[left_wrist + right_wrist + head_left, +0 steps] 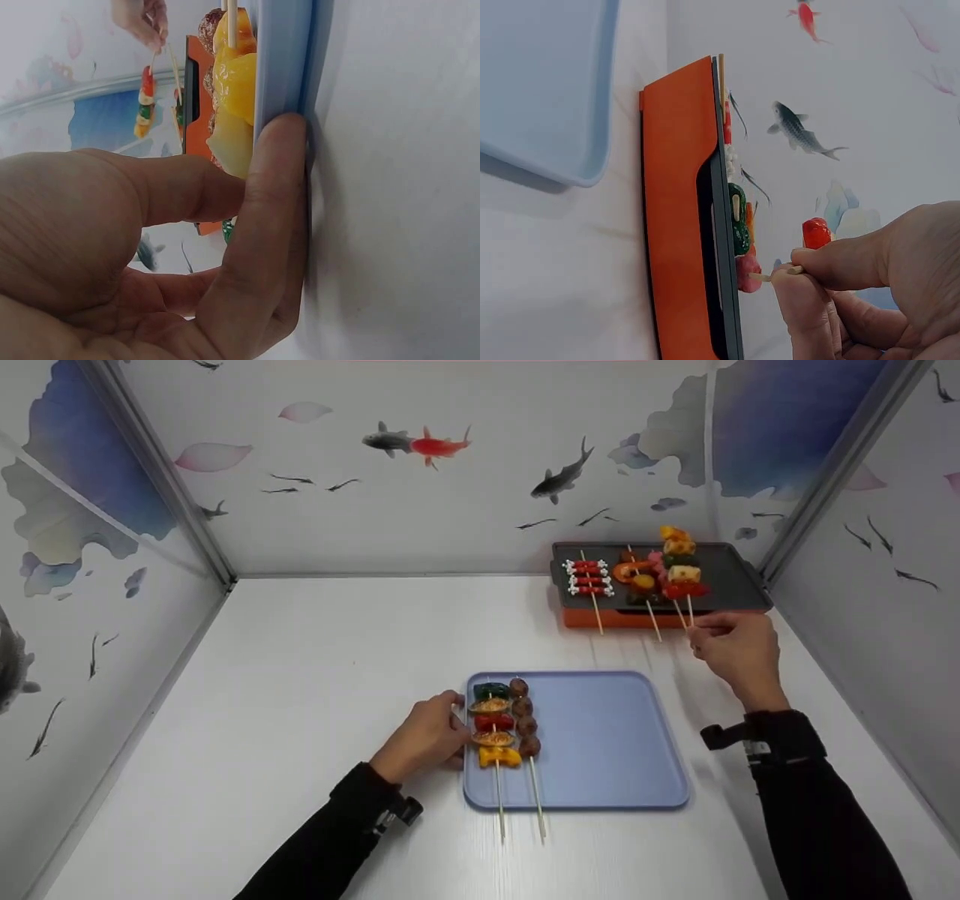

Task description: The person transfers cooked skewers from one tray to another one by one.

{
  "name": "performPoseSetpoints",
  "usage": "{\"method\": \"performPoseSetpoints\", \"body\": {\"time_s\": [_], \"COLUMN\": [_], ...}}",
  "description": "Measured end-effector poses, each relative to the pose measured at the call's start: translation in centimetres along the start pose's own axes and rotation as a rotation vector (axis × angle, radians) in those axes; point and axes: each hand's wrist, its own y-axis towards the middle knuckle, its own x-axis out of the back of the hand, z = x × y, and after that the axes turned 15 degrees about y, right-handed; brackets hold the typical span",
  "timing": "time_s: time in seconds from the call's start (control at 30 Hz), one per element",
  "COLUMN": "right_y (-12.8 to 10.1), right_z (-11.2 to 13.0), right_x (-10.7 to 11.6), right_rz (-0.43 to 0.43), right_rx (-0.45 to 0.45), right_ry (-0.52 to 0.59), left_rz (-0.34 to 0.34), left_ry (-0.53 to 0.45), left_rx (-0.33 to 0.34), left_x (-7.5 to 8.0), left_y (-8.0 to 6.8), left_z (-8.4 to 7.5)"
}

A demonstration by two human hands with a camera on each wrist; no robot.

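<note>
By grill edge (600,619), right hand (741,652) with pinched skewer (684,574); left hand (426,736), pinched tray rim (466,786).

No lettering, brand, number or sign can be read on the blue tray (600,742), the orange-sided grill (622,619) or the walls (465,525) (the pale patch (757,748) on the right wrist strap (791,735) is too small to make out)
</note>
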Motion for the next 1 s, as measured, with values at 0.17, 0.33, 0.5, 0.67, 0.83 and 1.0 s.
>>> {"method": "performPoseSetpoints", "body": {"time_s": [0.17,0.33,0.5,0.67,0.83,1.0], "right_y": [-0.9,-2.2,-3.0,-3.7,-4.5,-5.3], "right_z": [0.4,0.5,0.7,0.7,0.6,0.5], "right_x": [-0.8,-1.8,-2.3,-2.6,-2.9,-3.3], "right_rz": [0.01,0.016,0.04,0.053,0.053,0.073], "right_rx": [0.028,0.085,0.096,0.112,0.177,0.205], "right_ry": [0.017,0.009,0.016,0.036,0.061,0.059], "left_rz": [0.004,0.002,0.001,-0.001,-0.01,-0.006], "left_ry": [-0.012,-0.01,-0.005,0.005,0.02,0.007], "left_rx": [0.01,0.003,-0.001,-0.004,-0.014,0.005], "left_x": [-0.1,-0.1,-0.2,-0.2,-0.1,-0.1], "left_y": [0.0,0.0,0.0,0.0,-0.1,-0.2], "left_z": [0.1,0.1,0.1,0.0,-0.1,-0.1]}}
